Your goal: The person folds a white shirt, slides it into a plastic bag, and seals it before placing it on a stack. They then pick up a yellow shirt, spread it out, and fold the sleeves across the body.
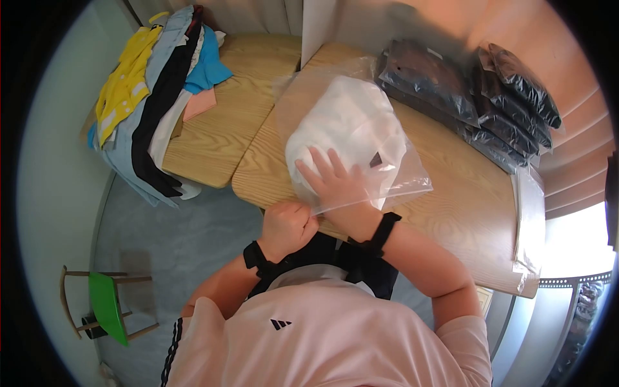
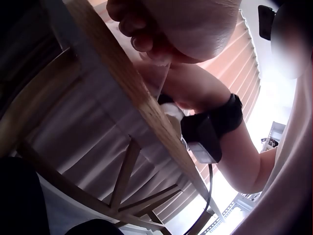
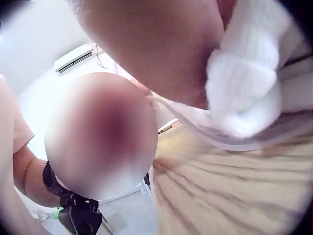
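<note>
A clear plastic bag with a folded white garment inside lies on the wooden table, its open-looking edge toward the person. The left hand pinches the bag's near left corner at the table edge, fingers curled; in the left wrist view the same hand holds a strip of the plastic. Spread fingers of the right hand lie on the garment's near part, and whether they are under the film cannot be told. The right wrist view shows this hand close beside the white fabric.
Dark bagged garments are stacked at the back right. Flat clear bags lie along the table's right end. A pile of clothes covers the left part of the other table. A green chair stands on the floor at left.
</note>
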Available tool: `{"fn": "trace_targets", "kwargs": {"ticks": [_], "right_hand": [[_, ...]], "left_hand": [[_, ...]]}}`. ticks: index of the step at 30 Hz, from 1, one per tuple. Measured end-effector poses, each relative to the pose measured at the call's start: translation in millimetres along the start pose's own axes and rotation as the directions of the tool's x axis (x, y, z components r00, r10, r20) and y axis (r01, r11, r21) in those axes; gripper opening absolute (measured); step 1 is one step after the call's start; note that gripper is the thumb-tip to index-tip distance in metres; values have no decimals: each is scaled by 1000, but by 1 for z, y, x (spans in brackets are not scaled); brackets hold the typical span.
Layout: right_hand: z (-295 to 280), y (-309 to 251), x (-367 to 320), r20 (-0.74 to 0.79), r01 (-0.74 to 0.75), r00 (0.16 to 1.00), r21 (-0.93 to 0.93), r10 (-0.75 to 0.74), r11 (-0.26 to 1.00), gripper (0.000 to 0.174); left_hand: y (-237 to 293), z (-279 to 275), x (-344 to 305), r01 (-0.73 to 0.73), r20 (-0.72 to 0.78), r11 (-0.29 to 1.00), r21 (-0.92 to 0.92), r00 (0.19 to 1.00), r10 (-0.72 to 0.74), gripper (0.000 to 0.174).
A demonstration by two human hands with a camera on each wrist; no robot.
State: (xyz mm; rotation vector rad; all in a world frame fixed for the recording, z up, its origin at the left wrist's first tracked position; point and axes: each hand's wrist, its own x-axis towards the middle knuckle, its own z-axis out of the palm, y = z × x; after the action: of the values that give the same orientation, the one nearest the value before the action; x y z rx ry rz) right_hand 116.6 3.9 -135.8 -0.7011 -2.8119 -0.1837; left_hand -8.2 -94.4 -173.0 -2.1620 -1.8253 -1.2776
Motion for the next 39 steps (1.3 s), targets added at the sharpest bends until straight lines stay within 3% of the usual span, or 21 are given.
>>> {"fn": "trace_targets", "kwargs": {"ticks": [6,10,12,13,15,16,18,19,20,21,22,24,28,30,31,33,34,36,37,38,39], "right_hand": [[17,-9,50,110,-215,972,59,207,975,64],[39,0,65,32,-162,986,-49,164,986,62],[19,6,50,7,-198,978,364,209,910,60],[25,16,41,2,-203,976,359,217,911,60],[40,36,17,-248,-153,873,676,419,721,60],[41,37,3,-241,-159,875,676,419,720,60],[25,30,-16,-457,-350,588,600,668,719,56],[24,32,-21,-451,-354,588,602,671,715,56],[23,34,-23,-149,-286,576,885,804,368,52],[20,36,-25,179,-207,589,976,788,-68,48],[15,39,-27,180,-206,588,976,789,-69,48],[-9,42,-23,467,8,776,667,425,-745,41],[-10,36,-6,556,-227,804,615,211,-755,35],[20,28,-6,200,-169,968,966,149,-197,32],[21,28,-2,195,-166,970,967,144,-195,32],[3,20,15,115,-91,993,892,-29,444,34],[18,18,21,110,-84,993,892,-35,444,34],[53,12,39,-151,151,989,981,8,-125,34],[57,8,48,-159,158,987,979,3,-126,34],[46,0,59,139,-78,987,842,75,-534,36],[40,-5,67,429,-223,903,490,11,-843,37]], "left_hand": [[0,-4,-1,-36,-9,996,-87,999,36,11],[-4,-1,-2,-39,24,996,-76,999,41,16],[-4,-1,0,-10,15,995,-96,1000,12,16],[-4,-2,2,-21,15,995,-99,1000,22,16],[0,-3,2,16,41,990,-141,999,-10,18],[2,-4,2,22,44,989,-146,999,-16,18],[5,-6,3,16,114,979,-202,994,7,16],[5,-5,3,21,119,979,-203,993,3,16],[4,-3,3,10,137,978,-208,990,19,16],[3,-1,3,-2,153,977,-212,988,35,16],[3,-1,3,-3,155,977,-212,987,37,16],[2,-1,4,5,167,975,-224,985,33,15],[-3,1,4,-27,129,959,-283,989,66,21],[-13,2,-2,16,142,945,-328,989,32,20],[-16,0,-2,14,137,946,-323,990,32,20],[-19,-4,-3,-26,196,941,-338,976,97,19],[-18,-6,-3,-27,192,943,-332,977,95,19],[-12,-14,0,-129,228,951,-280,954,196,17],[-10,-17,1,-133,226,953,-271,954,197,17],[-7,-19,0,-137,217,948,-286,955,204,16],[-6,-22,0,-143,207,943,-302,955,211,15]]}}
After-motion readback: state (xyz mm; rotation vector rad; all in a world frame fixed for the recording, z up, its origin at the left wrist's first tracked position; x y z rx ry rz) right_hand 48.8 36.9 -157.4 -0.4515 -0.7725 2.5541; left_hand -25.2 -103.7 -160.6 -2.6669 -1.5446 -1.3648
